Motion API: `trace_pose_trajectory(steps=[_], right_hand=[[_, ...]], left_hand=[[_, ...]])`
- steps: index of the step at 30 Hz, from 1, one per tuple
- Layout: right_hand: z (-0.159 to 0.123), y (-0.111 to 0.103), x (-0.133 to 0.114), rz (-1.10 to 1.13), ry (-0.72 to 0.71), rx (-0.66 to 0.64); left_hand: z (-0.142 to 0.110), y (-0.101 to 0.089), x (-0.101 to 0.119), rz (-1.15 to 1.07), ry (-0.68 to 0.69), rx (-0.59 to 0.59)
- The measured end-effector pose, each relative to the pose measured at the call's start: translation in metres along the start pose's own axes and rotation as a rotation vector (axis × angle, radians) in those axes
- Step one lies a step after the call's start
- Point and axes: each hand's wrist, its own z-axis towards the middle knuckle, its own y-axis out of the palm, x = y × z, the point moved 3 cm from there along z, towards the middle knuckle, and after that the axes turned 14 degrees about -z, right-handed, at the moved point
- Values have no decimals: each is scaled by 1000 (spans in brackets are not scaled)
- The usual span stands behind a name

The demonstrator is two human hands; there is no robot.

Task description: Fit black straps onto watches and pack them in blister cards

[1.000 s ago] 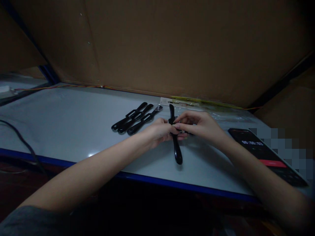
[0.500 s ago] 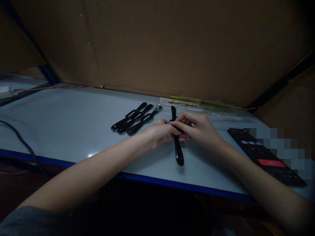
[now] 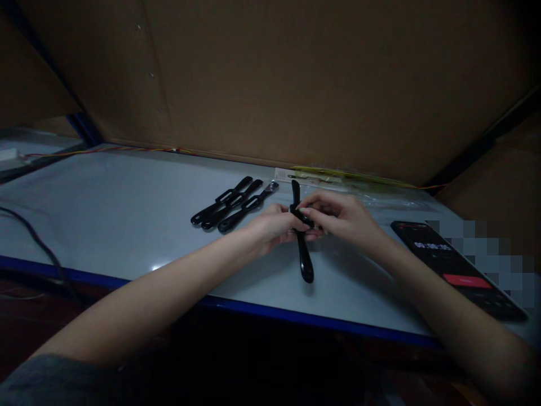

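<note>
Light: dim, source unseen | Glare: small bright spot on the table (image 3: 101,197), left of centre; faint sheen on the black handle (image 3: 306,265) | Shadow: soft at centre right; near-black at bottom centre | Focus: phone digits blurred | Edges: dark upper-right corner; blocky patch at right
</note>
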Motion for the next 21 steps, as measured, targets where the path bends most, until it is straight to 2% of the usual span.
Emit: trace_pose_trajectory(steps=[5,9,14,21], right_hand=[[0,-14,-3,-103,-89,35],[-1,-21,-1,-190,-131,52],[-3,-15,-5,-260,-180,51],[-4,-10,-11,-213,-154,-13]], left_hand=[[-1,1,3,44,4,-69],[0,0,4,49,15,-63],[-1,0,2,99,33,-51],[-3,1,3,98,41,-49]])
